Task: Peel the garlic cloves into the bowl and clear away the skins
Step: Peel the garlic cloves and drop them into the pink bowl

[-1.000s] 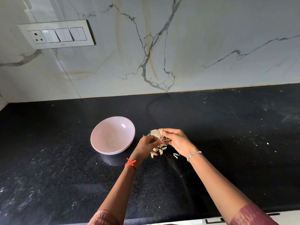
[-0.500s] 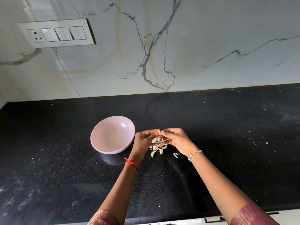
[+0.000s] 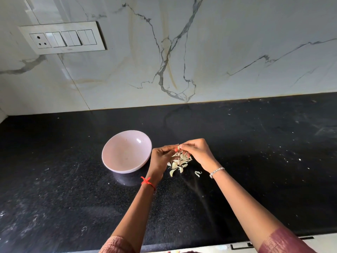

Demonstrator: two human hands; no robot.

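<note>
Left hand (image 3: 161, 158) and right hand (image 3: 198, 153) pinch one small pale garlic clove (image 3: 178, 147) between their fingertips, above a heap of pale garlic pieces (image 3: 179, 164) on the black tabletop (image 3: 255, 161), just right of the pale pink bowl (image 3: 125, 171).

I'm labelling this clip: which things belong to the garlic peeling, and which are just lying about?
In the job: left hand, right hand, garlic clove pinched between them, garlic pile, bowl.
Lying about: switch panel, white specks.
</note>
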